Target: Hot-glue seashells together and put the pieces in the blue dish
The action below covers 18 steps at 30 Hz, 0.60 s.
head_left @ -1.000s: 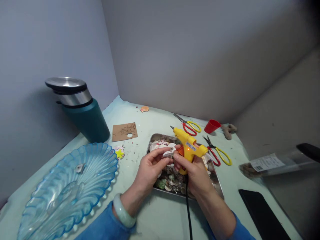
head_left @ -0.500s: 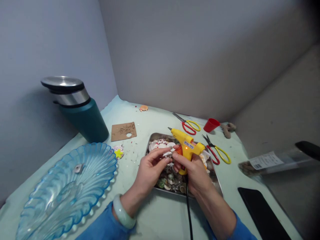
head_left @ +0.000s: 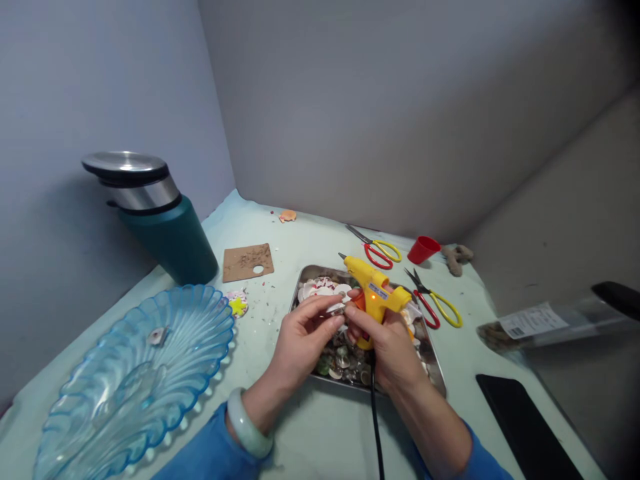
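Over a metal tray of white pieces, shells and small glassy bits, both hands meet at the fingertips. My right hand is wrapped round a yellow glue gun, whose nozzle points up and left and whose small orange light is lit. A black cord hangs down from its handle. The thumb and index finger of my left hand pinch a tiny item between the hands, too small to name. My right thumb and index tip touch that same spot.
At left are a blue scalloped dish and a teal bottle. Brown card lies behind. Two scissors, a red cup, a clear bag and a black flat object are to the right.
The glue gun has shifted very slightly to the right. My hands otherwise keep nearly the same pose.
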Available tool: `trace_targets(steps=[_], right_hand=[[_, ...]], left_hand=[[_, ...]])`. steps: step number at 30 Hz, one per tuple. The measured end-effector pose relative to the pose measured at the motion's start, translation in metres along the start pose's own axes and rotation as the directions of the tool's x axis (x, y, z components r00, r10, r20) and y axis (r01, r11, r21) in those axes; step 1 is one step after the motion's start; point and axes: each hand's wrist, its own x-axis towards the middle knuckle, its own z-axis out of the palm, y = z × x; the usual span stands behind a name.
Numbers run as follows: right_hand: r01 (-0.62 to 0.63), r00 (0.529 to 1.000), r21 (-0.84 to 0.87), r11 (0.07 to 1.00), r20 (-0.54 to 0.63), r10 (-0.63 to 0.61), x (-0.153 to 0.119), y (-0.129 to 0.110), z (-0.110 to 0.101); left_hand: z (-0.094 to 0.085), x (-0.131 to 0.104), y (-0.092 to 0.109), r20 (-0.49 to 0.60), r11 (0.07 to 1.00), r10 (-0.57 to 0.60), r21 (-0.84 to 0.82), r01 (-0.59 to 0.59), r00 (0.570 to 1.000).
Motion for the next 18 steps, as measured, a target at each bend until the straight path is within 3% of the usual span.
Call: trace_targets(steps=[18], right_hand=[[-0.012, 1.000, -0.043, 0.999, -0.011, 0.012, -0.0041, 0.0007, 0.0016]], left_hand=[[0.0005, 0.0011, 0.0057, -0.060, 0.998, -0.064, -0.020, 0.063, 0.996]])
